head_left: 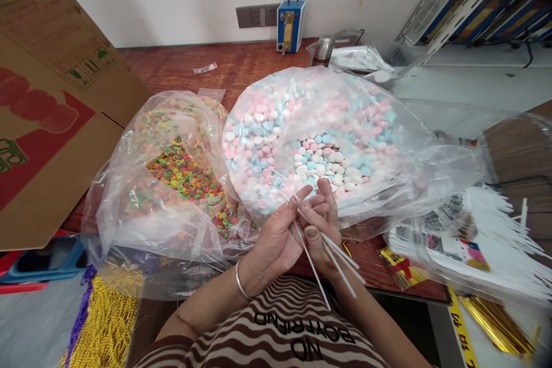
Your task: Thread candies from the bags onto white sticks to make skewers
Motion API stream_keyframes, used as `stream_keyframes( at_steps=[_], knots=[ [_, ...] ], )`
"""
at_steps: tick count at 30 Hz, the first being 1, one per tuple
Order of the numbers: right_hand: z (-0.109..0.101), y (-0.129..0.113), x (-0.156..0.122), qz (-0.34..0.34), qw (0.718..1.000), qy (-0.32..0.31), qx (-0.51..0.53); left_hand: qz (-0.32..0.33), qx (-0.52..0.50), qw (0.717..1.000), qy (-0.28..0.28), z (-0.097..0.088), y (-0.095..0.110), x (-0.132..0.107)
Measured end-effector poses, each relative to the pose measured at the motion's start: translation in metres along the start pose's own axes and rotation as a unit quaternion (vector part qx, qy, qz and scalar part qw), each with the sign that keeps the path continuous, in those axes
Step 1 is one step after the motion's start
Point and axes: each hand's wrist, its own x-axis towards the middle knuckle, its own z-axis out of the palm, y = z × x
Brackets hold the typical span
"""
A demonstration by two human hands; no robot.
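Both hands at centre, low in frame, approx. 6 o'clock from the big clear plastic bag of pink, blue and white round tablet candies [328, 126]. Left hand [276, 241] with silver bangle [240, 282] at wrist, fingers pressed together around upper ends of the thin white plastic sticks [332, 259]. Right hand [321, 224] just beside, touching left hand, thumb and fingers pinching same bundle. Approx. three sticks visible; exact no. hard to tell.

To do this step well, by judgement: keep pinch near top ends, separate one stick w/ thumb, not squeeze whole bundle, keep sticks parallel so none slips out downward. Good also to hold bundle over table edge, not over lap.

Long axis of sticks: diagonal, upper ends at approx. 11 o'clock inside the hands, free ends pointing to approx. 4–5 o'clock, toward the brown-and-white striped shirt [280, 328]. Free ends fan out a little, apart from each other.

Around: second clear plastic bag of small multicolour ring candies [185, 175] at 10 o'clock from hands, touching first bag. Brown cardboard box w/ red print [52, 115] at 9–10 o'clock. Pack of more white sticks in clear wrap [487, 230] at 3 o'clock. Gold twist ties [495, 322] at 4 o'clock. Gold and purple cords [103, 322] at 8 o'clock. Reddish wood table [207, 75] under all; blue small device [291, 26] at 12 o'clock by wall.
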Motion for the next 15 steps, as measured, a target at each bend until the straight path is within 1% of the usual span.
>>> stream_keyframes(
  at_steps=[2, 3, 5, 6, 7, 8, 9, 10, 11, 13, 15],
  knots=[
    [-0.003, 0.006, 0.001, -0.025, 0.998, -0.050, -0.026, -0.008, -0.024, 0.999, 0.043, -0.003, 0.002, 0.004],
    [-0.009, 0.008, 0.003, -0.023, 0.996, -0.083, -0.028, 0.007, -0.044, 0.997, 0.065, -0.006, 0.007, 0.007],
    [-0.026, 0.012, 0.008, 0.016, 0.991, -0.133, -0.009, 0.067, -0.083, 0.990, 0.097, -0.013, 0.022, 0.013],
    [-0.036, 0.011, 0.011, 0.050, 0.989, -0.139, 0.005, 0.105, -0.094, 0.984, 0.107, -0.015, 0.031, 0.016],
    [-0.045, 0.010, 0.014, 0.080, 0.988, -0.128, 0.011, 0.142, -0.098, 0.978, 0.114, -0.017, 0.040, 0.019],
    [-0.052, 0.008, 0.017, 0.098, 0.989, -0.110, 0.001, 0.175, -0.098, 0.972, 0.120, -0.017, 0.047, 0.022],
    [-0.056, 0.005, 0.021, 0.097, 0.990, -0.098, -0.022, 0.201, -0.095, 0.967, 0.122, -0.015, 0.052, 0.026],
    [-0.055, 0.001, 0.024, 0.082, 0.990, -0.098, -0.060, 0.220, -0.090, 0.964, 0.121, -0.012, 0.055, 0.029],
    [-0.051, -0.001, 0.028, 0.052, 0.987, -0.109, -0.107, 0.231, -0.084, 0.962, 0.117, -0.007, 0.055, 0.032],
    [-0.034, -0.002, 0.037, -0.003, 0.966, -0.140, -0.216, 0.232, -0.066, 0.964, 0.110, 0.003, 0.050, 0.039],
    [-0.014, 0.006, 0.044, -0.029, 0.941, -0.153, -0.299, 0.212, -0.041, 0.970, 0.110, 0.010, 0.045, 0.045]
  ],
)
